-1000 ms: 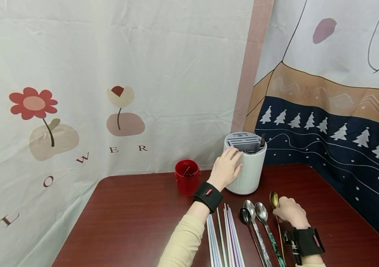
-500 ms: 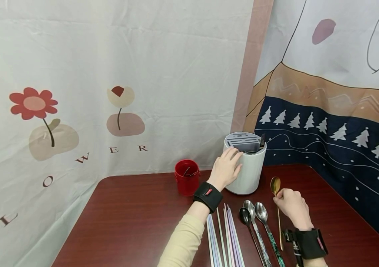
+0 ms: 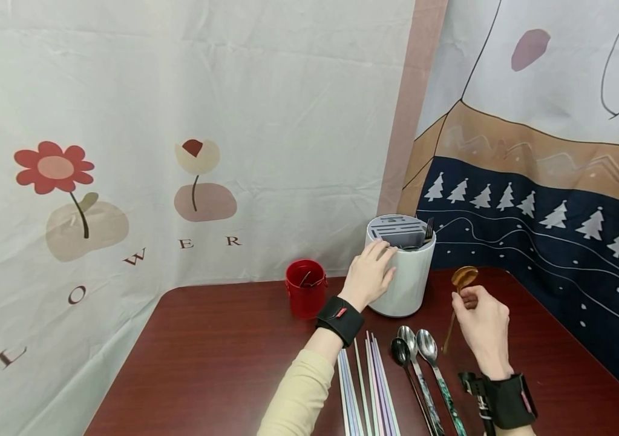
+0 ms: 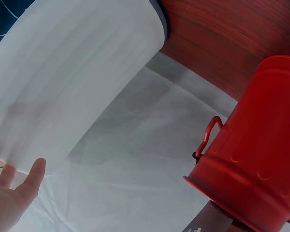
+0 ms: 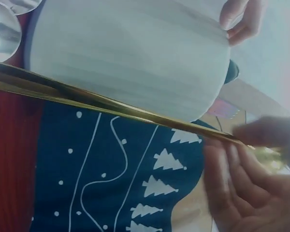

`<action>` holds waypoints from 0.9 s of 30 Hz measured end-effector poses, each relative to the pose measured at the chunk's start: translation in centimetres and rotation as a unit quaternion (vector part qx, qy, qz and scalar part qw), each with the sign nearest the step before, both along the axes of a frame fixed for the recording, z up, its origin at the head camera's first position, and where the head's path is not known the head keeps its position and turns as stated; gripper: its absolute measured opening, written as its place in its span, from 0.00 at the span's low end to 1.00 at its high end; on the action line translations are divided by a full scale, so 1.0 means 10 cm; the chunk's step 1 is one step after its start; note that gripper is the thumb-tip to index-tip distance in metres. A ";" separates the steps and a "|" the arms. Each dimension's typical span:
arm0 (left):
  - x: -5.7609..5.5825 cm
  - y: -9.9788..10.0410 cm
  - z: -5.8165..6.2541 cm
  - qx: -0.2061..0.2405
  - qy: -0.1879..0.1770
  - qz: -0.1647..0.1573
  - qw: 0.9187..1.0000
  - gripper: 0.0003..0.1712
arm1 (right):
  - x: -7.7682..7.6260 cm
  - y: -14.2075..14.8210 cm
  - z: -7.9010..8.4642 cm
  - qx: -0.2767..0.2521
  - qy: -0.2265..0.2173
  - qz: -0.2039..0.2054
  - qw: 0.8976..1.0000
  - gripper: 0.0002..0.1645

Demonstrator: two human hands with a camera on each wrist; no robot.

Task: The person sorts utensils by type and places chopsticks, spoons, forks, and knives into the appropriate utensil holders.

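Observation:
A gold long-handled spoon (image 3: 464,277) is raised above the table in my right hand (image 3: 483,327), bowl up and handle slanting down. Fingers and thumb pinch its handle just below the bowl; the right wrist view shows the golden handle (image 5: 150,116) crossing in front of the white utensil holder (image 5: 125,58). My left hand (image 3: 369,275) holds the rim of that holder (image 3: 404,284), fingers over the edge and thumb on the outer wall. A grey slotted lid (image 3: 396,229) covers part of the holder's top, and a dark fork (image 3: 429,229) stands in its open section.
Two silver spoons (image 3: 426,345) and a black spoon (image 3: 399,351) lie side by side in front of the holder. Several pastel chopsticks (image 3: 377,387) lie to their left. A red bucket (image 3: 306,297) with utensils inside stands left of the holder. Printed cloths hang behind the table.
The gold spoon has been lifted off the table by my right hand and carried towards the back, its handle now tilted downwards. My left hand has stayed at the holder's rim.

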State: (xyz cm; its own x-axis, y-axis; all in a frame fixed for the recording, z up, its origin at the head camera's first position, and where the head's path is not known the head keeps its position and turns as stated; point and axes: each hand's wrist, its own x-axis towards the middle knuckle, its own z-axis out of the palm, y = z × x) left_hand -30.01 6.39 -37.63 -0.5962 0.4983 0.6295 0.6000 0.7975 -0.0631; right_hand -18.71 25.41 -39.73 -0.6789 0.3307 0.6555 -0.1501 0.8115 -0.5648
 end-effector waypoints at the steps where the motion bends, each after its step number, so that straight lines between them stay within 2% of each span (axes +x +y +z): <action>1: 0.00 0.00 0.00 -0.001 -0.001 0.001 1.000 0.22 | 0.00 -0.02 0.01 -0.014 0.019 -0.005 1.000 0.08; 5: -0.01 0.00 0.00 -0.001 -0.001 0.001 1.000 0.22 | 0.00 -0.06 0.04 -0.068 0.091 -0.011 0.993 0.10; 9: -0.01 0.01 0.00 -0.002 0.000 0.000 1.000 0.22 | 0.00 -0.08 0.10 -0.097 0.167 -0.014 0.981 0.12; 14: -0.02 0.01 0.00 -0.002 -0.004 -0.001 1.000 0.22 | -0.03 -0.11 0.21 -0.142 0.246 -0.024 0.958 0.14; 20: -0.02 0.01 -0.01 0.003 0.002 -0.003 1.000 0.22 | -0.13 -0.14 0.40 -0.196 0.325 -0.033 0.924 0.16; 24: -0.02 0.00 -0.01 0.003 0.003 -0.002 1.000 0.22 | -0.23 -0.18 0.55 -0.231 0.368 -0.016 0.901 0.12; 27: -0.01 0.00 -0.01 0.001 0.003 -0.002 1.000 0.22 | -0.32 -0.21 0.63 -0.241 0.381 0.003 0.892 0.11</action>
